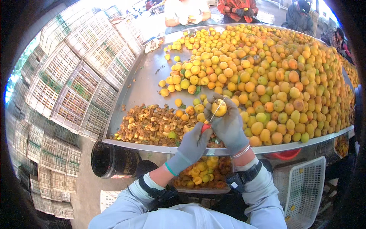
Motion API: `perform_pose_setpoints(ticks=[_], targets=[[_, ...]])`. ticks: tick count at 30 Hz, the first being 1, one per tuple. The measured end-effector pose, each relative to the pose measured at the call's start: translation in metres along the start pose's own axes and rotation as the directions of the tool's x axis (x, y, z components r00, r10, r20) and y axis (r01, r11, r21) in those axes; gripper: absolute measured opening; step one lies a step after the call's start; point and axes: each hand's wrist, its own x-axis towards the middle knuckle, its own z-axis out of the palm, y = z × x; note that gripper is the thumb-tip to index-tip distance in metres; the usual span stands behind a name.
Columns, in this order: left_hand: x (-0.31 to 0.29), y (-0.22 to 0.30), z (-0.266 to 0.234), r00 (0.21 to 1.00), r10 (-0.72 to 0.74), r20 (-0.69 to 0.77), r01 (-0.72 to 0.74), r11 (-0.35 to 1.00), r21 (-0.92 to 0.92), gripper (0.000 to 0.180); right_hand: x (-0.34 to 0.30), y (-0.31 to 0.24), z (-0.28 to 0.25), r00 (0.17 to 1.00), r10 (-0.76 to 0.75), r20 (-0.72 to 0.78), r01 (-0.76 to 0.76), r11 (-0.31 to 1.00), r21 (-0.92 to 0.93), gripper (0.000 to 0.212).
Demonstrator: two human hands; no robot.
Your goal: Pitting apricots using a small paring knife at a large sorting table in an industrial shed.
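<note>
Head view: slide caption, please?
Left hand holds a red-handled tool across a yellow fruit in the right hand, at a metal table.

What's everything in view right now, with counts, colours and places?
Held fruit: one, yellow, in right grip
Knife: one, red-handled, in left grip
Heaped fruit: countless, yellow-orange, some green, on table
Brown pieces: many, table's near left
Table: one, silver-grey, centre
Cut fruit: many, yellow, below table edge
Bucket: one, black, floor left
Stacked crates: many, whitish, left
Open crate: one, white, lower right
Basin: one, red, under table, right
People: at least four, varied clothing, far side
Grips: two, grey-gloved, near table edge
Sleeves: two, pale blue, lower edge
</note>
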Motion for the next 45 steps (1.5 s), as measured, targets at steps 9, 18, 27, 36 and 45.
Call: perform_pose_setpoints(ticks=[9, 18, 27, 36, 45], targets=[[0.007, -0.011, 0.010, 0.998, -0.041, -0.037, 0.046, 0.989, 0.139, 0.022, 0.006, 0.018, -0.003, 0.985, 0.095, -0.142, -0.070, 0.982, 0.175, 0.027], [0.007, -0.008, -0.015, 1.000, 0.014, -0.004, -0.014, 0.989, 0.148, 0.024, -0.001, 0.008, 0.002, 0.990, 0.092, 0.103, -0.110, 0.978, 0.177, 0.035], [0.000, -0.040, -0.036, 0.990, 0.097, 0.104, -0.115, 0.976, 0.187, 0.020, -0.010, 0.004, -0.008, 0.921, 0.222, 0.320, -0.021, 0.850, -0.527, 0.050], [0.003, -0.042, -0.036, 0.991, 0.002, 0.134, -0.015, 0.995, 0.101, 0.025, -0.022, 0.008, -0.008, 0.886, 0.085, 0.456, 0.069, 0.949, -0.309, 0.044], [0.011, -0.056, -0.033, 0.980, 0.157, 0.120, -0.180, 0.959, 0.220, 0.020, -0.013, 0.009, -0.015, 0.968, 0.019, 0.250, 0.131, 0.812, -0.568, 0.049]])
